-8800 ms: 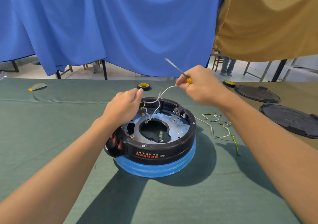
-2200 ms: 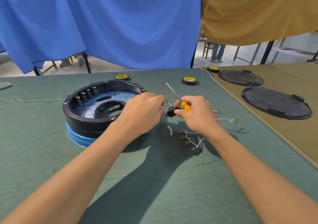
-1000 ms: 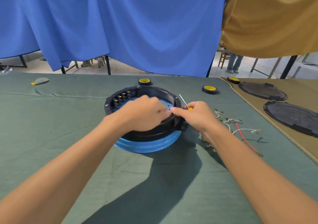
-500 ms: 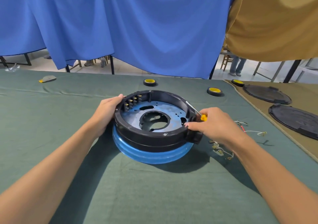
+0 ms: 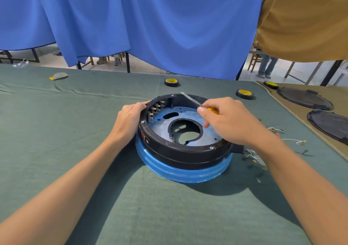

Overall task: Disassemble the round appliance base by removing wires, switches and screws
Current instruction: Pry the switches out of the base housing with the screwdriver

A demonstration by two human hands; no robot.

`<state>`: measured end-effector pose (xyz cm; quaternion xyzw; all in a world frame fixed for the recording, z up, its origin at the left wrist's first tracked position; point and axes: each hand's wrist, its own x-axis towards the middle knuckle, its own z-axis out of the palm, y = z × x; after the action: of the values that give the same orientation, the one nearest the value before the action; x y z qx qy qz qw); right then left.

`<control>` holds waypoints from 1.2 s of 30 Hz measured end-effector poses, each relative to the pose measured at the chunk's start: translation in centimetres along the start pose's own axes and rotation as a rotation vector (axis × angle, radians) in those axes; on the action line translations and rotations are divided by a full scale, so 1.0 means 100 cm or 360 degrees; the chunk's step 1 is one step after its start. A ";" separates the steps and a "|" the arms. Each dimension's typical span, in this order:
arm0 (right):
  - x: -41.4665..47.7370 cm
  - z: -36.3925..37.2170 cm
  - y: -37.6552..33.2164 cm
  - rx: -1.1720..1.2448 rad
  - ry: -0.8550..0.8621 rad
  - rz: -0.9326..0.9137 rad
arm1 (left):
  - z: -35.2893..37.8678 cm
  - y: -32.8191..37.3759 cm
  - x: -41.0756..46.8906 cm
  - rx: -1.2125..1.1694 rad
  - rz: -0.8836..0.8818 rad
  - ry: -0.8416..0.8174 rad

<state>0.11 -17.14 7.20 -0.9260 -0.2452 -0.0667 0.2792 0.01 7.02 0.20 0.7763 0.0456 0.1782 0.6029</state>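
The round appliance base (image 5: pixel 180 151), a black ring over a blue skirt, sits on the green cloth in the middle of the view. Its blue inner plate with a large central hole faces up, and a row of brass terminals lines the inner left wall. My left hand (image 5: pixel 130 118) grips the base's left rim. My right hand (image 5: pixel 227 120) hovers over the right side of the plate and holds a yellow-handled screwdriver (image 5: pixel 199 103), shaft pointing up and to the left. Removed white and red wires (image 5: pixel 282 137) lie on the cloth to the right.
Two yellow-and-black tape rolls (image 5: pixel 171 82) (image 5: pixel 244 93) lie behind the base. Black round lids (image 5: pixel 304 99) (image 5: pixel 329 126) rest on the tan cloth at right. A small grey-yellow item (image 5: pixel 59 75) is at far left. Blue and tan curtains hang behind the table.
My right hand lifted from the base's right rim and moved over the inner plate with the screwdriver. My left hand stayed on the left rim. The base turned a little.
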 end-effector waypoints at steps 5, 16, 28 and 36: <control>0.005 0.015 -0.019 -0.0161 -0.0268 -0.0189 | 0.005 -0.001 -0.004 -0.0155 0.0094 0.0029; 0.009 0.038 -0.025 -0.0231 -0.0203 -0.0165 | 0.010 -0.005 -0.004 -0.0357 0.0240 -0.0057; 0.013 0.039 -0.033 -0.0231 -0.0196 -0.0229 | 0.012 -0.007 -0.004 -0.0439 0.0272 -0.0081; 0.017 0.043 -0.036 -0.0289 -0.0149 -0.0237 | 0.012 -0.006 -0.005 -0.0463 0.0337 -0.0122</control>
<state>-0.19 -11.49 5.82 -0.9289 -0.3188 -0.0660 0.1767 0.00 5.97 -0.71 0.6877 -0.0855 0.2155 0.6879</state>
